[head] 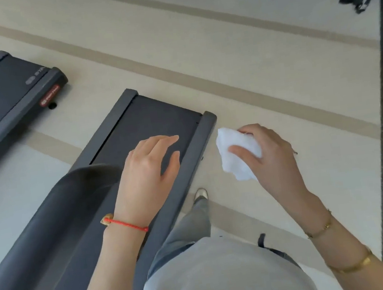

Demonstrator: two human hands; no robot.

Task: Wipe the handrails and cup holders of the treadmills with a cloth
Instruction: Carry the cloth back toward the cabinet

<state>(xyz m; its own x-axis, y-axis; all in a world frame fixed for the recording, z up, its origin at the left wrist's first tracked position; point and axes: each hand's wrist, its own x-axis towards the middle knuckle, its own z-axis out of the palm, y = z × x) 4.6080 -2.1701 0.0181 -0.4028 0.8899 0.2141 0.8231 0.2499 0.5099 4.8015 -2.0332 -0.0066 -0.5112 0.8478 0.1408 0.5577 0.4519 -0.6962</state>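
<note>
Between wipes: right hand [270, 156] grips crumpled white cloth [238, 155]; left hand [150, 172] open, empty. Next, likely: reach a handrail.

Cloth [238, 153] partly hidden by fingers [241, 153]

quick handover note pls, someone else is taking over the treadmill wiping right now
Left hand: open, holding nothing, over the belt of the nearest treadmill.
Right hand: grips the white cloth, held in the air over the floor beside that treadmill's side rail.
Done: cannot tell; the cloth touches nothing now.
Left: no handrail or cup holder clearly in view; another treadmill lies to the left.
</note>
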